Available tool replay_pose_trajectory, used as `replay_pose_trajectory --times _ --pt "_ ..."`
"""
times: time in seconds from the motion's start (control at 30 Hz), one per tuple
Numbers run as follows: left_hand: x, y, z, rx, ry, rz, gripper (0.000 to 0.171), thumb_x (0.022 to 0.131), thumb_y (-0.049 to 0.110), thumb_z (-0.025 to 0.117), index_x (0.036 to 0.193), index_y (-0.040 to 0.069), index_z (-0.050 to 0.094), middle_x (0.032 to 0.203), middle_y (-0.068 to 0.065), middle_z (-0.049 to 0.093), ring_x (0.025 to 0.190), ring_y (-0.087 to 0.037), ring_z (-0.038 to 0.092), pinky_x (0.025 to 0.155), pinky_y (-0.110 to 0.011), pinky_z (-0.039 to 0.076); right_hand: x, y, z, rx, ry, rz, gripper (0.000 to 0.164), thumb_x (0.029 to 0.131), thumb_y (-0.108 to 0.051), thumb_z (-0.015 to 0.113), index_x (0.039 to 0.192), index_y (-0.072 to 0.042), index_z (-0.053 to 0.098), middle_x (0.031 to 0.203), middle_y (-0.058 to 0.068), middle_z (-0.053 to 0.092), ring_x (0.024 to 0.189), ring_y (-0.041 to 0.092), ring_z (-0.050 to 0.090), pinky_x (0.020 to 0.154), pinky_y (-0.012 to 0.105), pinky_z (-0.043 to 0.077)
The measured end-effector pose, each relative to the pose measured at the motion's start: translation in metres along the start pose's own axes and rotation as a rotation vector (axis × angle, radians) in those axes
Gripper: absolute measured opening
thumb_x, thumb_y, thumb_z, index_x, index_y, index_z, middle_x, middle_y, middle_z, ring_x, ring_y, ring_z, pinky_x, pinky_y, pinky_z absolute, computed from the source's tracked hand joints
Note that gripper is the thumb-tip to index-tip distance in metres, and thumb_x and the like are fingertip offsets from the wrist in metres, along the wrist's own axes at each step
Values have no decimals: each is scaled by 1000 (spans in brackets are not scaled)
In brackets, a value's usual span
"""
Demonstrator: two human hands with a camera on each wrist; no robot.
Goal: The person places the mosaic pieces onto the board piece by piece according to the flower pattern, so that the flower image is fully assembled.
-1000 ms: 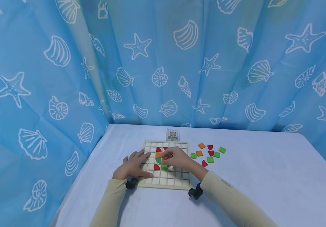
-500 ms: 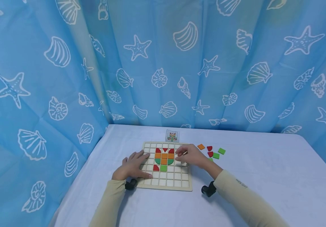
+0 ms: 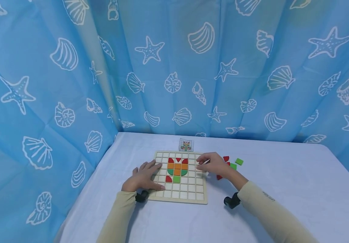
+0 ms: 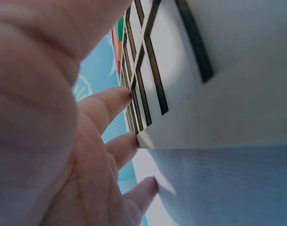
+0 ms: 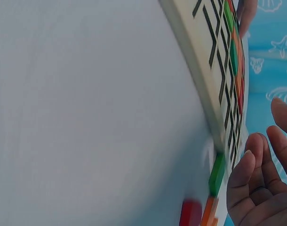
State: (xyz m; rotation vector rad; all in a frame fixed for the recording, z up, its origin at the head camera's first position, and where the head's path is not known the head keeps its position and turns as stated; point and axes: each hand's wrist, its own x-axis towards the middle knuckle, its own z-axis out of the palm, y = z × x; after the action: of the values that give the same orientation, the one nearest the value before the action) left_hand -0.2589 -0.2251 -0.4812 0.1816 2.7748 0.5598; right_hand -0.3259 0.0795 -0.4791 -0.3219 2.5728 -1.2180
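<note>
Here's the gridded board (image 3: 191, 187) flat on the white cloth (image 3: 268, 189), and the figure in its middle looks perhaps half built: red top pieces (image 3: 184, 161) in, a row of orange squares (image 3: 177, 166) complete, curved green pieces (image 3: 184, 173) flanking another orange, then a lone red corner piece (image 3: 169, 179) left of a green square (image 3: 176, 179). Below that, and to its right, only bare cells. The left hand (image 3: 143, 177) is spread on the board's left side, gripping nothing, seemingly steadying it. And the right hand (image 3: 215, 165), at the board's right edge, has loosely bent fingers, thumb and fingertip apart, no piece showing between! Loose red pieces (image 3: 226, 158) and green tiles (image 3: 239, 161) wait beyond it, partly hidden; the right wrist view adds an orange tile (image 5: 209, 212) near the board. The small printed card (image 3: 186, 145) behind seems to carry its figure lower, so the bottom part appears left to fill.
</note>
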Motion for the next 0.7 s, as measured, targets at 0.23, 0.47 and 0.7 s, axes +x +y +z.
replay_pose_trajectory --times 0.23,0.47,0.7 --pt "0 -2 1 0 3 -10 101 71 57 83 154 28 35 165 -6 23 151 -38 16 116 -70 11 -8 6 -16 -33 21 15 33 87 -22 76 116 -9 70 105 5 67 90 20 60 72 28 56" --pt "-1 -3 1 -13 3 -10 101 70 58 83 154 28 35 165 -7 22 151 -39 15 116 -70 10 -11 14 -27 -49 52 29 35 88 -23 75 118 -7 68 108 7 67 88 19 62 75 30 57" --pt "0 -1 -1 -8 4 -7 101 71 57 83 154 28 35 165 -6 23 151 -38 15 117 -70 10 -8 32 -45 -38 80 52 35 89 -25 73 119 -8 68 110 9 68 94 22 60 77 29 55"
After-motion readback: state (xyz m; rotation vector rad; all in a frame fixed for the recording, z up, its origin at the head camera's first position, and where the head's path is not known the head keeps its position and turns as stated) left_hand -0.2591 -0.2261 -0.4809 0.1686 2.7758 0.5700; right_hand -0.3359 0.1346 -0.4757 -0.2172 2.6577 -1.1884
